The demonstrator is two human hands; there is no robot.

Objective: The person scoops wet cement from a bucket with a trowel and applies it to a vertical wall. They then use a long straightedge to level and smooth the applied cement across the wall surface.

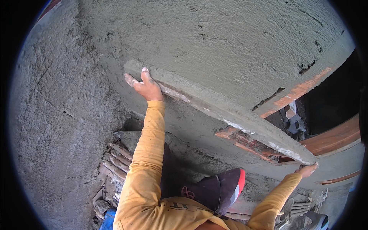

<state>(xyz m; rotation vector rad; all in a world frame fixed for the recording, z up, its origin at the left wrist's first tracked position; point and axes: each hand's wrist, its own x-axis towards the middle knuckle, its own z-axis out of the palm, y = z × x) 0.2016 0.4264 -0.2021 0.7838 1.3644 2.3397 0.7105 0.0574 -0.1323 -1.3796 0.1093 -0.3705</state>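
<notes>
A long screed board, smeared with grey mortar, lies across the wet plastered wall, slanting from upper left to lower right. Near its upper-left end my left hand grips the lower edge, its thumb up on the side and its fingertips white with mortar. At the far lower-right end, my right hand is closed round the board's tip, with part of its fingers hidden behind it. Both arms are stretched out in dusty yellow sleeves.
To the right is a dark opening edged by a reddish-brown wooden frame. A rough grey wall meets the plastered one at the left. Below are bamboo poles, rubble, a blue item and a dark shoe.
</notes>
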